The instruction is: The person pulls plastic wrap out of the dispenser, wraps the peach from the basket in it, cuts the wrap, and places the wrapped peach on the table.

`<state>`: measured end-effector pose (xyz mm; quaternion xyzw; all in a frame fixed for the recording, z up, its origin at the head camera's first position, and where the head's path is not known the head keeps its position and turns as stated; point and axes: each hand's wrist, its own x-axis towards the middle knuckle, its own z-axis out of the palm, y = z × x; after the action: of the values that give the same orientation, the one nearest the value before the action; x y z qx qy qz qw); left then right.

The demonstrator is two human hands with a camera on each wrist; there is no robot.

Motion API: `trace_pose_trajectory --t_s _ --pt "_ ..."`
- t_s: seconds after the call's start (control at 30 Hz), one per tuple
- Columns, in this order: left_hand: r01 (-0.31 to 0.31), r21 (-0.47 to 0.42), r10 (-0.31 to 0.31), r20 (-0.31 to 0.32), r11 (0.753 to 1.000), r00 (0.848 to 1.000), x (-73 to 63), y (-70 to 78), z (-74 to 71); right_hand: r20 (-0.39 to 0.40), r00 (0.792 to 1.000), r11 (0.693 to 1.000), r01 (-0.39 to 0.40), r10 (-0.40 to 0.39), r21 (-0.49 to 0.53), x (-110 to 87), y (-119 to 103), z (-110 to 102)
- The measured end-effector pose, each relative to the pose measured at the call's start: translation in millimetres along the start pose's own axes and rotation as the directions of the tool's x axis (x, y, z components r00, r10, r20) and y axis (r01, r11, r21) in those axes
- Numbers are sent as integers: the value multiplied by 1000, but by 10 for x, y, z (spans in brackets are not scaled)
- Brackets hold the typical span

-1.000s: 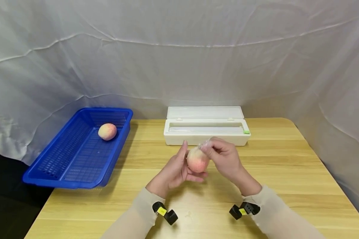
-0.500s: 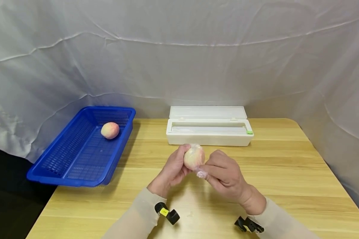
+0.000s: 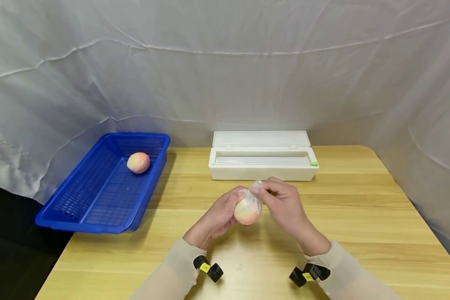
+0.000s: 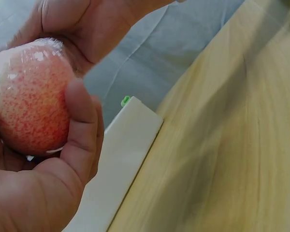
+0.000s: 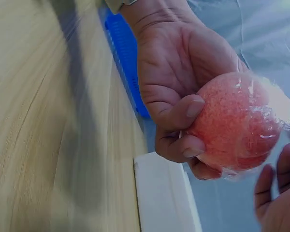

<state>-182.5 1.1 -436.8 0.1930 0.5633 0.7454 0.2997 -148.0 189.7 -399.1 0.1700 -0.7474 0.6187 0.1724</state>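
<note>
Just below the frame's middle, the left hand [image 3: 217,214] is gripping the peach [image 3: 246,213]; the right hand [image 3: 288,209] is pinching its wrap [image 3: 256,186]. It's looking light, slippery, best held round its sides.

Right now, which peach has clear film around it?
The peach in the left hand: shiny film covers it, and the right hand pinches the gathered end. The other peach, in the blue basket, shows no film.

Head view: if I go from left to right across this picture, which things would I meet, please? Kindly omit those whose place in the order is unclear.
Blue basket → left hand → film-wrapped peach → right hand.
</note>
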Motion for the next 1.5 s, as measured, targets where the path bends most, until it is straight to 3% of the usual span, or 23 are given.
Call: trace_pose_trajectory --t_s 0.13,0.33,0.5,0.6,0.7,0.8,0.87,0.97,1.03,1.17,1.27,1.43,1.5 --pt "-46 37 43 82 998 996 5 25 -26 24 974 974 -224 223 19 42 -36 -5" --pt "-111 119 93 148 987 985 31 86 -56 28 944 943 -330 329 43 68 -55 -7" --pt "-68 263 44 96 962 994 29 157 -61 85 917 917 -396 391 54 43 -2 -41" --pt "-17 320 0 54 947 999 18 199 -72 165 872 877 -476 460 68 21 54 -58" --pt "-9 359 1 23 933 1000 21 230 -73 264 815 831 -551 516 77 -8 114 -54" --pt "-19 419 26 -11 908 1000 36 249 -65 321 789 810 -579 525 99 -43 165 -25" --pt "-14 476 41 -45 879 998 46 255 -54 301 807 818 -562 509 124 -60 188 3" --pt "-6 505 56 -83 863 995 56 255 -21 218 846 847 -518 486 120 -77 216 45" --pt "-12 488 60 -83 873 995 66 243 15 151 861 861 -501 486 86 -84 222 79" --pt "-28 411 52 -48 911 997 95 188 88 54 858 859 -512 511 7 -86 206 152" --pt "-34 376 54 -42 926 998 106 146 125 -9 861 861 -508 508 -17 -62 191 210" --pt "-52 312 75 -64 949 995 131 63 169 -153 876 885 -465 457 -20 -36 211 288" --pt "-82 327 122 -104 941 987 154 19 213 -208 888 901 -430 411 -53 -45 231 316"
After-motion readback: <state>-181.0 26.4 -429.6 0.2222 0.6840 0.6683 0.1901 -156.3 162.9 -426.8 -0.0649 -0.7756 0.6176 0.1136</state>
